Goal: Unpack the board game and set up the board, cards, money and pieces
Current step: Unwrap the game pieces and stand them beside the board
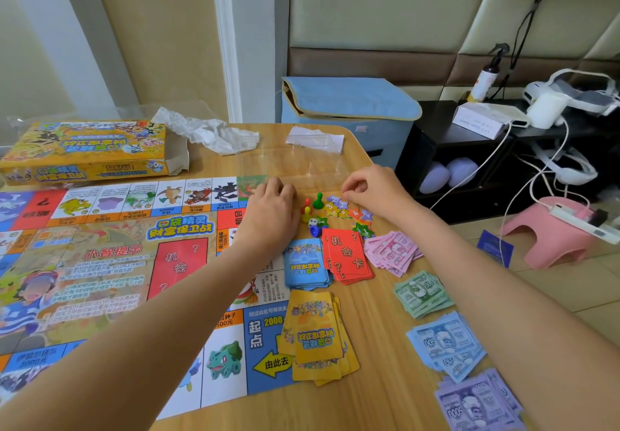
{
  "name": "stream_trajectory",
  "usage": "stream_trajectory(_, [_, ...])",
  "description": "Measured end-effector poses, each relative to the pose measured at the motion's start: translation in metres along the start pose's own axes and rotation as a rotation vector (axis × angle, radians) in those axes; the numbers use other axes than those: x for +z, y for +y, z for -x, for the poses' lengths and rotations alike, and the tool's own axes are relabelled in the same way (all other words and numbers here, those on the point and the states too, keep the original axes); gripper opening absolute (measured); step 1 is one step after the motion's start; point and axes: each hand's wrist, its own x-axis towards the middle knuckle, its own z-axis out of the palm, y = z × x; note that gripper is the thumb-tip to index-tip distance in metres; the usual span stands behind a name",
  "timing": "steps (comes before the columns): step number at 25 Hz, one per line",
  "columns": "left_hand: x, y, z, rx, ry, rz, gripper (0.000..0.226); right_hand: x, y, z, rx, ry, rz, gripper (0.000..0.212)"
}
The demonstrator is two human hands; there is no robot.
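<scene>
- Wooden table [379, 393] fills my view, with padded wall panels behind it; a blue fabric storage box [349, 108] stands past its far edge and a pink stool [550, 232] sits on the floor to the right
- I see the game board [110, 273] spread flat across the left half of the table; the yellow game box [84, 152] lies beyond it, open at one end, with crumpled wrapping [208, 131] beside it
- my left hand [271, 209] rests knuckles-up on the board's far right corner, fingers curled under; I cannot tell whether it holds anything
- my right hand [375, 189] hovers just beyond the star tokens [345, 210], thumb and forefinger pinched together on something too small to make out
- pawns sit between the hands: green pawn [318, 200], red pawn [307, 205], yellow pawn [306, 216], blue pawn [315, 231] on its side; a white die [312, 222] lies among them
- card stacks lie near the board's right edge: blue cards [305, 266], red cards [347, 256], yellow cards [318, 333]
- money is fanned in piles down the right: pink notes [392, 252], green notes [422, 293], blue notes [446, 343], purple notes [476, 403]
</scene>
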Motion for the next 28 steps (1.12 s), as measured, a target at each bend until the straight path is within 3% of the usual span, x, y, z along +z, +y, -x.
stream_trajectory(5, [0.001,0.000,0.000,-0.001,-0.006,-0.006,0.034,-0.012,0.014,-0.007,0.101,0.227,-0.051,0.019])
stream_trajectory(11, [0.001,0.000,0.000,-0.004,-0.003,-0.003,0.034,-0.002,0.009,-0.005,-0.025,0.045,0.089,0.031])
stream_trajectory(21, [0.001,-0.002,0.001,-0.047,0.009,-0.048,0.038,0.010,-0.002,-0.028,0.008,-0.073,0.080,0.040])
stream_trajectory(25, [0.001,-0.002,0.001,-0.050,-0.013,-0.060,0.037,-0.002,0.000,-0.026,0.014,-0.016,-0.001,0.024])
stream_trajectory(28, [0.003,-0.003,0.001,-0.052,-0.014,-0.061,0.037,-0.012,0.009,-0.020,-0.017,-0.068,0.100,0.009])
